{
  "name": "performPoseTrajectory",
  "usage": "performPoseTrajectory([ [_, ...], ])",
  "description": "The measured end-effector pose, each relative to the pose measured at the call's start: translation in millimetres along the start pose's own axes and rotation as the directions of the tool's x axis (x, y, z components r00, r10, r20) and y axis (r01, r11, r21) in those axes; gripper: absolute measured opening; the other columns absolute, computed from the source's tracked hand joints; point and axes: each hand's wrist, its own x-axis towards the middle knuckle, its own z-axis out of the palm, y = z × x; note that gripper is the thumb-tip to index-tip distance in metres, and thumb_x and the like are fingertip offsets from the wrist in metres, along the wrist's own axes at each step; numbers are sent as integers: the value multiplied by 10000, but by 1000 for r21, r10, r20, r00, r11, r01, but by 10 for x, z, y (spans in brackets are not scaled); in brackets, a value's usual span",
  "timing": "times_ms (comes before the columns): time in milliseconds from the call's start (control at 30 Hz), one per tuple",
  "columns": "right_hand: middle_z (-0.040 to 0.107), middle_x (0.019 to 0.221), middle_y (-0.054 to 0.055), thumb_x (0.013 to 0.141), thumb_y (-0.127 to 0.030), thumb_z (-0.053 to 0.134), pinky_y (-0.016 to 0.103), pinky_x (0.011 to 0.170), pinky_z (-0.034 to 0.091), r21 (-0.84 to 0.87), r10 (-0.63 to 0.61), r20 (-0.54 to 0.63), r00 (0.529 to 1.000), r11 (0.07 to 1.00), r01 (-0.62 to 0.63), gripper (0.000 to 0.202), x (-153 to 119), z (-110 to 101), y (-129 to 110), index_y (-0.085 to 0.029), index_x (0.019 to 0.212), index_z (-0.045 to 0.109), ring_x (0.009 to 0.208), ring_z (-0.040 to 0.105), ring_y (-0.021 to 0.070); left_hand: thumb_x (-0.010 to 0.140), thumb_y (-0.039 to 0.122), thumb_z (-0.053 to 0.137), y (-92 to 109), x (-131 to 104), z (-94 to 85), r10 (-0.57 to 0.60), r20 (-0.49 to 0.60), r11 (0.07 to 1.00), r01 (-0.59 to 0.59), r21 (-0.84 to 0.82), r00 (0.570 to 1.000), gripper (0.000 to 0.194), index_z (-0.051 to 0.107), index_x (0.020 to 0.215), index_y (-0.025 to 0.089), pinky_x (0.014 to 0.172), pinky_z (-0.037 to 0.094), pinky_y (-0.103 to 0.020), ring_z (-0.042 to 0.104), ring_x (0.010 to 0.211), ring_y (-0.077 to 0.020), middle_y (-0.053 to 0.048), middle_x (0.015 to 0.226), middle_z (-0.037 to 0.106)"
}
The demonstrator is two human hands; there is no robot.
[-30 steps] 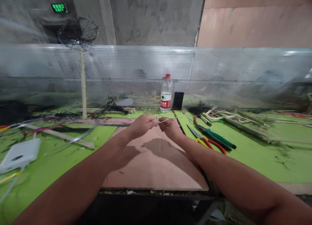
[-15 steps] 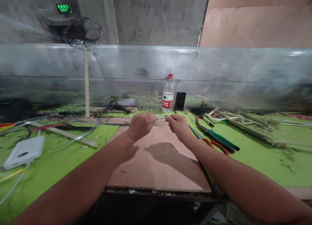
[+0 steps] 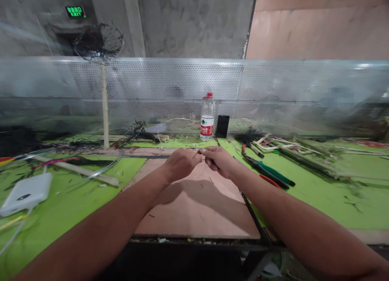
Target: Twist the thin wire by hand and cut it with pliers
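Over the far part of the pinkish wooden board [image 3: 197,208], my left hand [image 3: 181,164] and my right hand [image 3: 219,160] meet at the fingertips. Both hands are closed in a pinch. What lies between the fingers is too small to make out. A thin pale strand [image 3: 182,119] arcs up behind the hands, in front of the perforated metal screen. Just beyond the hands stands a clear bottle [image 3: 207,118] with a red cap, and a dark phone [image 3: 223,126] leans upright beside it.
Green-handled pliers [image 3: 270,171] and an orange-handled tool [image 3: 270,181] lie right of the board. Farther right are bamboo strips [image 3: 310,159]. On the left are a white power bank [image 3: 26,194], a wooden stick [image 3: 79,168] and an upright post [image 3: 105,106] topped with black wire.
My hands have come together, closing the gap between their fingertips. The pale strand now arcs up behind them. The view has shifted slightly, and my right forearm covers more of the orange-handled tool.
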Motion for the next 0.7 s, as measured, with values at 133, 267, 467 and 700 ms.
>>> performPoseTrajectory([
  [133, 467, 466, -59, 742, -433, 624, 197, 353, 232, 116, -143, 22, 990, 983, 139, 298, -17, 47, -15, -176, 657, 497, 358, 362, 52, 920, 262, 314, 22, 6, -3, -163, 14, 986, 163, -18, 987, 301, 564, 803, 142, 560, 344, -259, 555, 639, -159, -69, 672, 594],
  [267, 510, 507, -30, 811, -458, 530, 214, 424, 298, 75, -240, 58, 969, 969, 236, 307, -62, 96, -32, -171, 700, 530, 422, 446, 79, 921, 344, 319, -26, 14, -53, -379, 39, 919, 380, -100, 925, 327, 572, 830, 158, 571, 326, -253, 559, 651, -160, -61, 694, 616],
  [467, 515, 540, -7, 851, -440, 466, 224, 498, 328, -31, -286, 97, 953, 956, 290, 347, -124, 143, -40, -178, 626, 496, 489, 450, 93, 911, 410, 313, -112, 40, -166, -538, 37, 746, 496, -444, 842, 366, 577, 802, 181, 606, 330, -237, 534, 680, -141, -21, 732, 607],
  [700, 518, 587, 3, 861, -447, 451, 245, 612, 384, -362, -408, 130, 903, 829, 427, 374, -119, 125, -20, -181, 606, 515, 594, 463, 119, 869, 417, 359, -66, 74, -228, -661, 74, 528, 533, -661, 747, 340, 546, 742, 163, 567, 324, -236, 447, 598, -124, 9, 621, 509],
])
